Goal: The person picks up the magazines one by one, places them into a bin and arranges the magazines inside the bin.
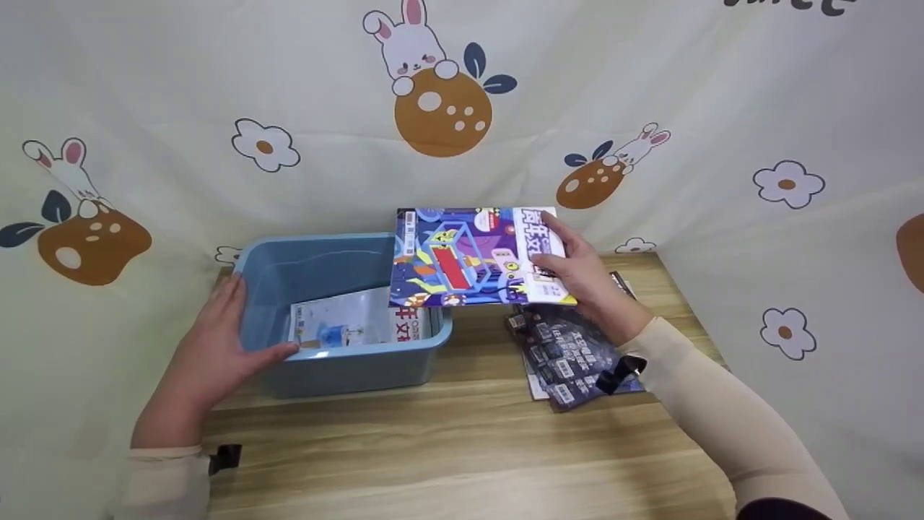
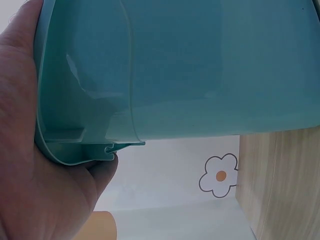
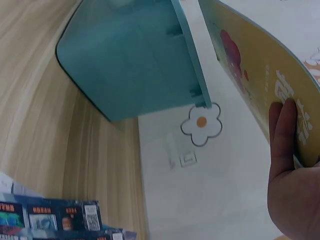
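Observation:
My right hand (image 1: 588, 278) grips a colourful purple magazine (image 1: 462, 256) by its right edge, thumb on the cover and fingers underneath. Its yellowish back cover (image 3: 260, 65) faces the right wrist view. The magazine's left end overlaps the right rim of a blue plastic bin (image 1: 354, 372) in the head view. At the bin's left side, my left hand (image 1: 216, 343) holds the rim, with the thumb along the front edge; the left wrist view shows the palm (image 2: 30, 150) against the rim. Inside the bin lies a pale magazine (image 1: 354, 318) with red lettering.
Several dark-covered magazines (image 1: 577, 354) lie in a loose pile on the wooden table (image 1: 462, 448), right of the bin and below my right forearm. A pale curtain (image 1: 325, 87) printed with rabbits and flowers hangs behind and at both sides.

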Tool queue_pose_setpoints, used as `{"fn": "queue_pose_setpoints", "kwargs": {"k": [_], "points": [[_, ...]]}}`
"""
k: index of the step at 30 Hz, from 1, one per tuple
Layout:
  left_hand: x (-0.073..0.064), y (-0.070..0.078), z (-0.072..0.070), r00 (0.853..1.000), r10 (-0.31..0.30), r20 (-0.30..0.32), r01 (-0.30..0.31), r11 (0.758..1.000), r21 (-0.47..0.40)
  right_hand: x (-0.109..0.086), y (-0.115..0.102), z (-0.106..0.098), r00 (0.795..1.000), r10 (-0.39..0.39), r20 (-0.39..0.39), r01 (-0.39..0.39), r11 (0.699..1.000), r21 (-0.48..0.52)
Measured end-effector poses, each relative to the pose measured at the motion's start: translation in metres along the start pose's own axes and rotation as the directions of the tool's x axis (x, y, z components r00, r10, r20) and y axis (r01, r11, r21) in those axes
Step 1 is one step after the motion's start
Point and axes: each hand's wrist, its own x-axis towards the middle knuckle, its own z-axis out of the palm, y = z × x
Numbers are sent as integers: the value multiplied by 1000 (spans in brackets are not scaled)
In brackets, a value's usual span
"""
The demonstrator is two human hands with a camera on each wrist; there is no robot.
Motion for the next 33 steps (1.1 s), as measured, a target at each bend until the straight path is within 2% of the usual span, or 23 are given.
{"fn": "queue_pose_setpoints", "kwargs": {"k": [7, 14, 21, 33], "points": [[1, 1, 0, 1000, -13, 2, 13, 1000, 3, -3, -1, 27, 1000, 4, 7, -5, 999, 40], [2, 3, 1, 999, -32, -4, 32, 999, 14, -1, 2, 51, 1000, -25, 19, 25, 999, -22], [1, 5, 2, 999, -51, 6, 50, 999, 10, 1, 3, 72, 998, -26, 54, 27, 1000, -7], [0, 7, 3, 997, -82, 11, 82, 997, 1, 5, 4, 105, 995, -42, 94, 46, 998, -42]]}}
